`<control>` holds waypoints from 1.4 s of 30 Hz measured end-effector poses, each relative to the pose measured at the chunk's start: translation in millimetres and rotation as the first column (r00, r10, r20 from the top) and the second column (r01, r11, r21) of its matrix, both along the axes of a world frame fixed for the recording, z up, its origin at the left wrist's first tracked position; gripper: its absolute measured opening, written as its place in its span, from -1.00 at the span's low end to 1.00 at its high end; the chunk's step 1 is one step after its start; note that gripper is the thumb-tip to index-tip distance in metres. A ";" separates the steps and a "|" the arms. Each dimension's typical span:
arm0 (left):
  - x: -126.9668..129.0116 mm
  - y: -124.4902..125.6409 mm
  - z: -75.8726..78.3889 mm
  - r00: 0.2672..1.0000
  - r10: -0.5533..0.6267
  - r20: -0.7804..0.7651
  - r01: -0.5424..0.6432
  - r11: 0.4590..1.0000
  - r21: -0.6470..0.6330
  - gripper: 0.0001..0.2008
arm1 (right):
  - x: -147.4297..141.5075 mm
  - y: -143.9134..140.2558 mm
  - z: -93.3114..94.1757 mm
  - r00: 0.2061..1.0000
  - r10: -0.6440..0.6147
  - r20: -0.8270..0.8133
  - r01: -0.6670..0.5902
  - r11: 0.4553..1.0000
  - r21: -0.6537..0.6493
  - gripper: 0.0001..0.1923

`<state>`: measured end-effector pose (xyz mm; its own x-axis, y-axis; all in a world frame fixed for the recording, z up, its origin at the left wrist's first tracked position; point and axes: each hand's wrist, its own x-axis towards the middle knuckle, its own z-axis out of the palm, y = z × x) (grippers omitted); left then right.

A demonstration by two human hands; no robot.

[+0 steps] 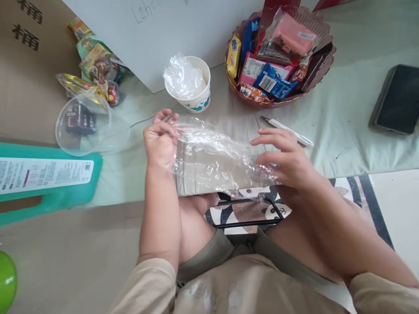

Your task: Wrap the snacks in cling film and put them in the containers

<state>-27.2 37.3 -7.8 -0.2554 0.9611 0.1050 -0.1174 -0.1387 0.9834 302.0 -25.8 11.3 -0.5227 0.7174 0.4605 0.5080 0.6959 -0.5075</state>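
Left hand (pixel 160 141) and right hand (pixel 284 155) at clear plastic film (pixel 212 150), centre, over near edge of cloth.

Pale green cloth (pixel 347 150) under most items; white board (pixel 157 48) far, left of centre; teal container (pixel 65 192) at left; red bowl (pixel 324 61) of wrapped snacks (pixel 266 72) far, right of centre; dark box-like object (pixel 397 100) far right. Film stretched between hands: left pinches its left end, right has fingers spread at right end, can't tell if gripping. Paper cup (pixel 196 104) beyond film, crumpled plastic (pixel 183 78) in it; white pen (pixel 282 125) just beyond right hand.
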 end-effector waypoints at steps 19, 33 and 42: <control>-6.5 -12.4 25.2 0.955 -0.297 0.017 0.248 0.765 -0.595 -0.59 | -2.8 -12.1 5.2 0.989 0.128 0.071 -0.129 0.992 0.012 -0.39; 1.3 -6.0 28.5 0.987 -0.160 0.033 0.155 0.850 -0.503 -0.60 | -21.6 -42.2 15.0 0.868 0.432 0.245 -0.361 0.888 -0.287 -0.53; 1.7 -3.0 25.4 0.996 -0.083 0.034 0.089 0.871 -0.483 -0.79 | -29.5 -48.1 19.3 0.815 0.543 0.202 -0.421 0.795 -0.438 -0.64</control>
<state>-25.5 34.4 17.5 -0.1679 0.9091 -0.3813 -0.1193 0.3652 0.9232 272.4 -73.9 30.5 -0.9114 0.4112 -0.0161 0.3232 0.6909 -0.6467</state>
